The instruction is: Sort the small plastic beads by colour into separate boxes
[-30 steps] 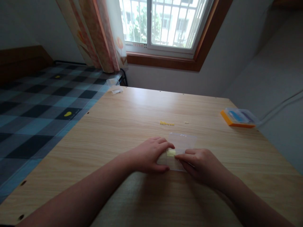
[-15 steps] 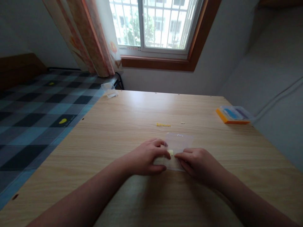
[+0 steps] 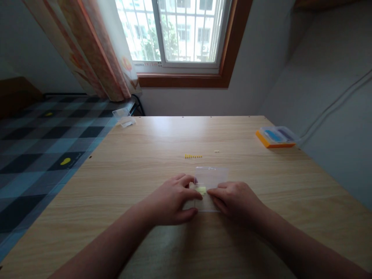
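A clear plastic bag (image 3: pixel 211 176) lies flat on the wooden table (image 3: pixel 145 162) in front of me. My left hand (image 3: pixel 171 199) and my right hand (image 3: pixel 234 197) meet at the bag's near end, fingers curled and pinching it from either side. Between the fingertips shows a small pale yellow piece (image 3: pixel 201 190), which appears to be inside the bag. Beyond the bag lie a short row of small yellow beads (image 3: pixel 193 156) and a tiny white bit (image 3: pixel 216 151).
An orange and clear plastic case (image 3: pixel 275 136) sits near the table's right edge by the wall. A small clear box (image 3: pixel 123 116) rests at the far left corner. A checked bed cover (image 3: pixel 35 143) lies to the left, a window and curtain behind.
My view has swung a little, so everything sits further left in the picture. My hands stay pinched on the bag; the fingers now cover more of the yellow piece.
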`<state>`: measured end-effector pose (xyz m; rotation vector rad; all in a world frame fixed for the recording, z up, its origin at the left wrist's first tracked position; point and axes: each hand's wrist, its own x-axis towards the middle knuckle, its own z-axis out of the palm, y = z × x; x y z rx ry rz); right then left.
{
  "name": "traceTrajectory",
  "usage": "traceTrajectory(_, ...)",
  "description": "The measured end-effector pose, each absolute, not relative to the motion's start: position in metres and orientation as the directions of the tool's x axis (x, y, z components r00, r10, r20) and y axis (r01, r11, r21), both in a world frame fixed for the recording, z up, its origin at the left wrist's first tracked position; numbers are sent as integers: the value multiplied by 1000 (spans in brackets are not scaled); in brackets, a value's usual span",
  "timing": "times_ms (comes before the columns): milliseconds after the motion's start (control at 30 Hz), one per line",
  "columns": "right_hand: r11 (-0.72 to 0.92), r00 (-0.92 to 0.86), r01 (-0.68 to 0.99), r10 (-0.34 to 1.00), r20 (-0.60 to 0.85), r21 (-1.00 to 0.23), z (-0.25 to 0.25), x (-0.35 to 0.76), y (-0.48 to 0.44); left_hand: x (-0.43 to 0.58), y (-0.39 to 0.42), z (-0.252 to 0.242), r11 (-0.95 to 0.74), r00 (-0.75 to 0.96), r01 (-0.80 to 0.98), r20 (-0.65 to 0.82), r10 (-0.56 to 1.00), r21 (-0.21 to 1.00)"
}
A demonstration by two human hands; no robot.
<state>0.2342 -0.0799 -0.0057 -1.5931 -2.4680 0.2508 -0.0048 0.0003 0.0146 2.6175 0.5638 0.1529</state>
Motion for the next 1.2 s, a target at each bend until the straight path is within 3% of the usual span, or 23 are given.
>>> traceTrajectory(1200,373,-368,886,927,73,-276,-4,231,-79,-2,-1,14,-811,908,377,-8,418,448)
